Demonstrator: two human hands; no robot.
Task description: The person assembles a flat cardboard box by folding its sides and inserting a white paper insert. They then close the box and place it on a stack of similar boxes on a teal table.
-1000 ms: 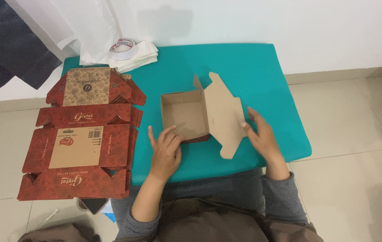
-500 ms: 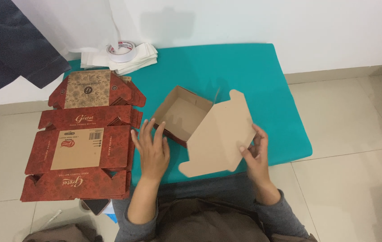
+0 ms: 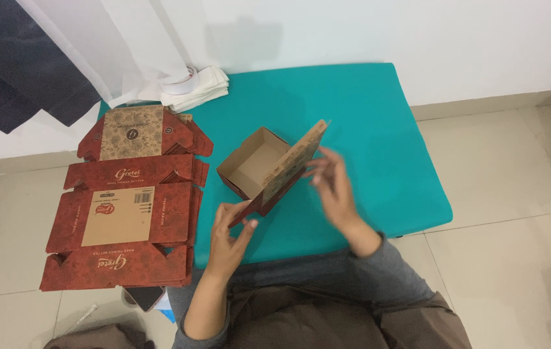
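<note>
A small cardboard box, brown inside and dark red outside, sits open on a teal cushion. Its lid flap stands tilted up on edge over the box. My left hand pinches the flap's near corner at the box's front. My right hand, blurred, is against the outer side of the raised flap, fingers spread.
A stack of flat, unfolded red and brown box blanks lies to the left, half on the tiled floor. A roll of tape rests on folded white cloths at the cushion's back left. A phone lies under the stack's near edge.
The lid flap, lying open to the right and toward me before, has swung up over the box. The box has turned. My right hand moved up with the flap.
</note>
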